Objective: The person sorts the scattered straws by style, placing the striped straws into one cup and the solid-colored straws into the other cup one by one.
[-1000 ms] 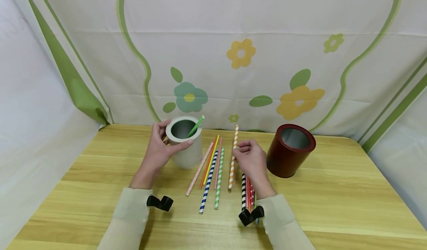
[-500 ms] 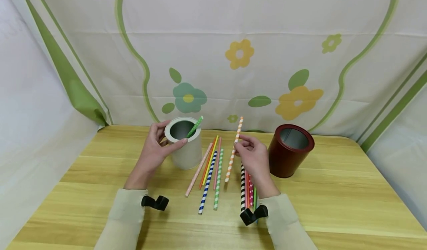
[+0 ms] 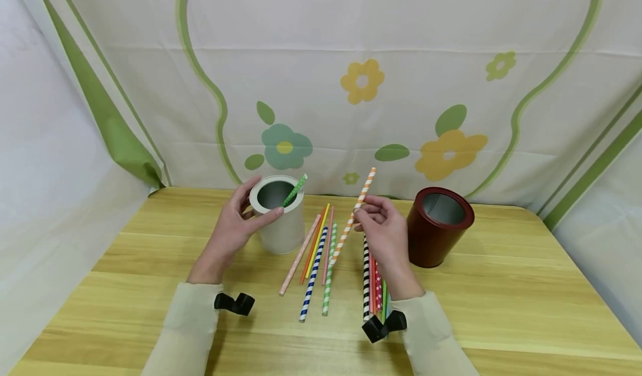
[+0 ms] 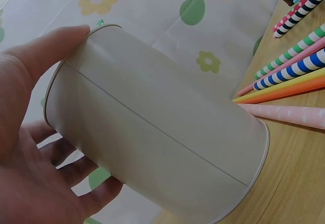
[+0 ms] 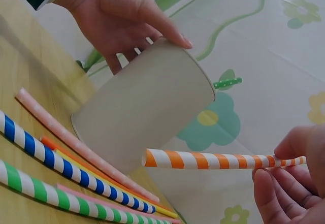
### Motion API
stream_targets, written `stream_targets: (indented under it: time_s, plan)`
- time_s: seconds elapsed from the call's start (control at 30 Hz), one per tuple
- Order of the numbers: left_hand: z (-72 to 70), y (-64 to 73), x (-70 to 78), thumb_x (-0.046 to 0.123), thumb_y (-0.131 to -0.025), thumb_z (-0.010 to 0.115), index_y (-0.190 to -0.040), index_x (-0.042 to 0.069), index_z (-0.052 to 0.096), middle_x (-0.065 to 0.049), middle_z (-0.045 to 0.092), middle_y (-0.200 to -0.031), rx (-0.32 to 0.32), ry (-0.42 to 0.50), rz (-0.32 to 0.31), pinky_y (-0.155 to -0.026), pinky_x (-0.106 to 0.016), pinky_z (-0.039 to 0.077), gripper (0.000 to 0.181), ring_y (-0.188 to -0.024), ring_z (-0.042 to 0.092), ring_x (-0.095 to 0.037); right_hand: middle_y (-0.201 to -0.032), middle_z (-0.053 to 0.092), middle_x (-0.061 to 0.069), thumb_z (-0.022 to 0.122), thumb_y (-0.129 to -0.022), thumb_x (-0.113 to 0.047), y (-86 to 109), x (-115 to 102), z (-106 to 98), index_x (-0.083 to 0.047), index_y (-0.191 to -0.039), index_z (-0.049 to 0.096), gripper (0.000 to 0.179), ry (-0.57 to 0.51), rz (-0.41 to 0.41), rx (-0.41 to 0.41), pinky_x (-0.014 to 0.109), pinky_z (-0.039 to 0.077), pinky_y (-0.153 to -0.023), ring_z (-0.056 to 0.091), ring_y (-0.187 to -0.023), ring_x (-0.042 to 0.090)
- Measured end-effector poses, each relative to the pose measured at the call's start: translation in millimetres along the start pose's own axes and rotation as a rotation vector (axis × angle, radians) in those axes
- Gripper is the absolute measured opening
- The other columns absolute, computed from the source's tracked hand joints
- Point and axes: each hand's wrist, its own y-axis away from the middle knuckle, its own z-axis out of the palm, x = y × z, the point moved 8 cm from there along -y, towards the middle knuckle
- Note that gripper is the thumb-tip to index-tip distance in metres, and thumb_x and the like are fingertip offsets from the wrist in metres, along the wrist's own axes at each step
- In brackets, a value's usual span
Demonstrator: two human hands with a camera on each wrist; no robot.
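My left hand (image 3: 228,231) holds the off-white can (image 3: 282,234) upright by its upper side, thumb at the rim and fingers around the far side. A green dotted paper straw (image 3: 296,189) leans inside it and sticks out over the rim. My right hand (image 3: 385,237) pinches an orange-and-white striped paper straw (image 5: 203,160) between thumb and fingertips. That straw is tilted and raised, its lower end overlapping the straws on the table in the head view. In the right wrist view its near end points toward the can's side.
Between the hands lie several straws: pale pink (image 3: 300,256), blue-striped (image 3: 313,278) and green-striped (image 3: 327,292), with orange and yellow ones. Another bunch with a black-striped straw (image 3: 366,287) lies partly under the right wrist. A dark red can (image 3: 431,242) stands at right, before a flowered cloth (image 3: 321,114).
The right hand has lifted the orange-striped straw off the table and tilted it, its top leaning right and its lower end swinging left. The left hand stays on the off-white can.
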Motion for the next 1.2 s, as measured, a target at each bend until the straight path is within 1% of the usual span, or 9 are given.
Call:
stream_targets:
  time_s: [0.13, 0.27, 0.43, 0.53, 0.7, 0.83, 0.93, 1.07, 1.2]
  plan:
    - [-0.3, 0.0, -1.6, 0.027, -0.096, 0.084, -0.168, 0.023, 0.035, -0.004, 0.042, -0.166, -0.002, -0.021, 0.001, -0.129, -0.057, 0.031, 0.087, -0.153, 0.041, -0.031, -0.111, 0.066, 0.007, 0.069, -0.099, -0.001, 1.0, -10, 4, -0.003, -0.131, 0.063, 0.032, -0.046, -0.034, -0.010, 0.024, 0.062, -0.077, 0.070, -0.089, 0.010]
    - [0.3, 0.3, -1.4, 0.027, -0.096, 0.083, -0.168, 0.022, 0.035, -0.006, 0.042, -0.165, 0.001, -0.036, 0.010, -0.130, -0.058, 0.030, 0.087, -0.153, 0.041, -0.033, -0.113, 0.066, 0.008, 0.069, -0.099, -0.001, 1.8, -29, 8, -0.003, -0.132, 0.061, 0.034, -0.090, -0.086, -0.022, 0.025, 0.064, -0.082, 0.070, -0.092, 0.014]
    - [1.9, 0.3, 0.3, 0.025, -0.095, 0.084, -0.166, 0.022, 0.039, -0.005, 0.045, -0.165, 0.020, -0.023, 0.024, -0.131, -0.057, 0.027, 0.084, -0.153, 0.042, -0.032, -0.114, 0.066, 0.010, 0.071, -0.099, -0.004, 2.5, -60, 16, -0.005, -0.130, 0.061, 0.033, -0.117, -0.184, -0.028, 0.031, 0.065, -0.087, 0.071, -0.095, 0.018]
    - [3.3, -0.2, 1.9, 0.022, -0.095, 0.084, -0.165, 0.020, 0.040, -0.007, 0.045, -0.165, 0.024, -0.007, 0.040, -0.132, -0.055, 0.026, 0.083, -0.153, 0.043, -0.031, -0.112, 0.067, 0.009, 0.072, -0.099, -0.003, 3.6, -76, 21, -0.004, -0.128, 0.061, 0.032, -0.154, -0.252, -0.020, 0.035, 0.066, -0.089, 0.070, -0.095, 0.019]
    - [5.4, -1.0, 0.1, 0.016, -0.096, 0.082, -0.167, 0.017, 0.036, -0.010, 0.045, -0.164, 0.015, 0.025, 0.052, -0.130, -0.055, 0.028, 0.085, -0.150, 0.046, -0.032, -0.107, 0.067, 0.008, 0.071, -0.098, 0.003, 5.9, -96, 30, -0.001, -0.124, 0.060, 0.028, -0.241, -0.359, -0.012, 0.036, 0.066, -0.087, 0.070, -0.092, 0.018]
    - [5.7, -1.1, -2.5, 0.015, -0.097, 0.081, -0.167, 0.018, 0.034, -0.010, 0.046, -0.164, 0.013, 0.037, 0.046, -0.130, -0.054, 0.028, 0.085, -0.150, 0.045, -0.031, -0.103, 0.067, 0.005, 0.070, -0.097, 0.005, 4.8, -101, 39, -0.002, -0.120, 0.060, 0.027, -0.294, -0.396, -0.009, 0.032, 0.066, -0.084, 0.070, -0.089, 0.016]
    - [5.9, -1.2, -3.2, 0.015, -0.097, 0.081, -0.168, 0.019, 0.034, -0.009, 0.045, -0.165, 0.015, 0.042, 0.044, -0.131, -0.055, 0.027, 0.085, -0.151, 0.044, -0.032, -0.101, 0.067, 0.004, 0.071, -0.095, 0.005, 2.2, -100, 46, -0.003, -0.118, 0.060, 0.026, -0.302, -0.405, 0.000, 0.030, 0.065, -0.083, 0.070, -0.088, 0.014]
    - [5.9, -1.2, -2.9, 0.015, -0.097, 0.081, -0.168, 0.019, 0.034, -0.008, 0.044, -0.166, 0.018, 0.045, 0.050, -0.132, -0.055, 0.025, 0.085, -0.153, 0.043, -0.031, -0.101, 0.067, 0.003, 0.072, -0.094, 0.004, 0.0, -96, 53, -0.003, -0.117, 0.061, 0.027, -0.270, -0.407, 0.006, 0.027, 0.064, -0.082, 0.070, -0.089, 0.013]
    - [6.1, -0.3, -2.6, 0.016, -0.096, 0.081, -0.166, 0.020, 0.037, -0.008, 0.045, -0.165, 0.021, 0.048, 0.047, -0.132, -0.055, 0.026, 0.083, -0.152, 0.044, -0.031, -0.105, 0.068, 0.005, 0.072, -0.094, 0.001, -0.4, -91, 61, -0.003, -0.119, 0.061, 0.028, -0.203, -0.394, -0.005, 0.024, 0.062, -0.084, 0.069, -0.094, 0.014]
